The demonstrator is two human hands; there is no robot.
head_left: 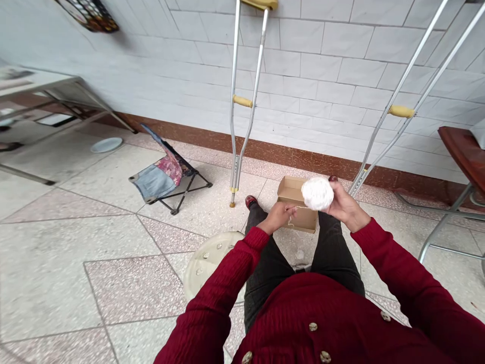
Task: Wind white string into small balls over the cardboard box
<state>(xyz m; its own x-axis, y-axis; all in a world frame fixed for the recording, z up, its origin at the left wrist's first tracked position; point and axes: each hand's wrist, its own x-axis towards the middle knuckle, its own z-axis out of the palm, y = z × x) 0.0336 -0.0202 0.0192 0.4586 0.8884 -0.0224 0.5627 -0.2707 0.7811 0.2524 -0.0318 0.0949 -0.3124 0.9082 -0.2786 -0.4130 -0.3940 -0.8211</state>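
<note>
In my right hand (344,205) is a round white ball of yarn (317,193), held from its right side with the fingers partly hidden behind it. My left hand (280,216) is closed in a pinch on a thin white strand, which runs toward the ball; a short loose end dangles below the fingers. An open cardboard box (306,220) lies on the floor beneath and between my hands, its lid folded back toward the wall. Both hands are above my knees, a little apart from each other.
A crutch (235,151) leans on the tiled wall ahead, another crutch (386,121) to the right. A small folding stool (162,177) stands left, and a round pale plastic stool (200,263) is beside my left leg. A brown-seated chair (460,146) stands right, a metal-legged table (71,83) far left.
</note>
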